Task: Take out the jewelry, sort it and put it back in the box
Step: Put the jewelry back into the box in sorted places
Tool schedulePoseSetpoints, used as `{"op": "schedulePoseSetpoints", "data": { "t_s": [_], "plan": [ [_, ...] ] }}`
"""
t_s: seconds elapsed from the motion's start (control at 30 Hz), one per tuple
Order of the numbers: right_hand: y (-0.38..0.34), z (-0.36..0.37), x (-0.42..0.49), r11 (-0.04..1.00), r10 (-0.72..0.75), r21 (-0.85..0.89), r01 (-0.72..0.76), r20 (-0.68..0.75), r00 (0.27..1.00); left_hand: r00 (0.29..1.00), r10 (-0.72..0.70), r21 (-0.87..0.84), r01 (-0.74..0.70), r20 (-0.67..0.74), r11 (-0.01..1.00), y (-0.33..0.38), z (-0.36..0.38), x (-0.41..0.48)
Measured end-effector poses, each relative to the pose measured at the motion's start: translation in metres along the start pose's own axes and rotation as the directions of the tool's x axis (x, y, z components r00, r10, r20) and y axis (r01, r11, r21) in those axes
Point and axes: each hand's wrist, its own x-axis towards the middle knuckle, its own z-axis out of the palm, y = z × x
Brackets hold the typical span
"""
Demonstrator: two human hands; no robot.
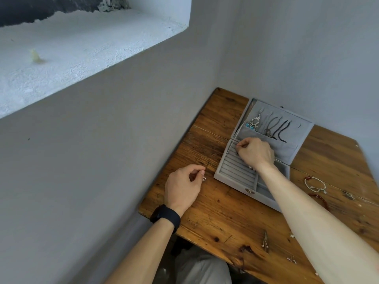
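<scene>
Wood-grained brown table [215, 220] carries everything. At its left edge the left hand [182, 186], a black band on its wrist, pinches a small silver ring [204, 178]. Beside it stands the open grey velvet jewelry box [229, 182], where the right hand [256, 153] pinches a tiny silver piece [237, 154] over the ring slots. Farther right lies a white beaded bracelet [314, 184].

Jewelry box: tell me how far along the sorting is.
Done: necklaces hang in the open lid of the jewelry box. In hand: the right hand seems to pinch a small piece over the ring rolls, and the left hand holds a ring beside the box. Left: a white bracelet, a red bracelet and small earrings lie on the table.
</scene>
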Motion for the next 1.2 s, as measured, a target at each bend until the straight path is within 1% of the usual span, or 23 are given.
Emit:
{"op": "schedulePoseSetpoints", "data": {
  "t_s": [0.23, 0.33, 0.4, 0.47, 0.53, 0.63, 0.7, 0.87, 0.93, 1.03, 1.2],
  "plan": [
    [-0.001, 0.002, -0.004, 1.0, -0.027, -0.006, 0.027, -0.044, 0.999, 1.0, 0.002, 0.009, -0.002, 0.006, 1.0, 0.0, 0.001, 0.0],
    [0.004, -0.002, -0.008, 0.995, -0.015, 0.096, 0.02, -0.056, 0.998, 1.0, 0.003, 0.006, -0.003, 0.001, 1.0, 0.0, 0.0, -0.001],
    [0.014, -0.006, -0.016, 0.981, -0.007, 0.192, 0.031, -0.127, 0.992, 1.0, 0.001, -0.005, -0.001, -0.004, 1.0, 0.0, 0.0, -0.001],
    [0.033, -0.008, -0.033, 0.969, -0.024, 0.234, 0.073, -0.209, 0.978, 1.0, -0.003, -0.015, 0.003, -0.01, 1.0, 0.0, 0.0, 0.0],
    [0.057, -0.007, -0.053, 0.972, -0.045, 0.209, 0.107, -0.282, 0.958, 1.0, -0.012, -0.036, 0.011, -0.011, 0.999, 0.001, 0.0, 0.002],
    [0.092, 0.0, -0.081, 0.991, -0.063, 0.084, 0.101, -0.369, 0.927, 0.999, -0.038, -0.061, 0.038, -0.003, 0.997, 0.007, 0.0, 0.008],
    [0.107, 0.009, -0.092, 0.998, -0.057, 0.015, 0.067, -0.352, 0.934, 0.999, -0.036, -0.071, 0.038, 0.023, 0.997, 0.016, 0.003, 0.015],
    [0.112, 0.024, -0.096, 0.999, -0.037, 0.003, 0.039, -0.282, 0.959, 0.985, 0.092, -0.021, -0.09, 0.147, 0.996, 0.053, 0.025, 0.037],
    [0.112, 0.026, -0.095, 0.999, -0.035, -0.006, 0.034, -0.262, 0.965, 0.976, 0.115, 0.033, -0.123, 0.185, 0.992, 0.064, 0.038, 0.047],
    [0.116, 0.028, -0.094, 0.999, -0.034, -0.02, 0.03, -0.232, 0.972, 0.975, 0.101, 0.183, -0.138, 0.197, 0.973, 0.074, 0.053, 0.061],
    [0.116, 0.028, -0.095, 0.999, -0.042, -0.007, 0.041, -0.211, 0.977, 0.984, 0.046, 0.274, -0.094, 0.175, 0.957, 0.083, 0.064, 0.076]
  ]
}}
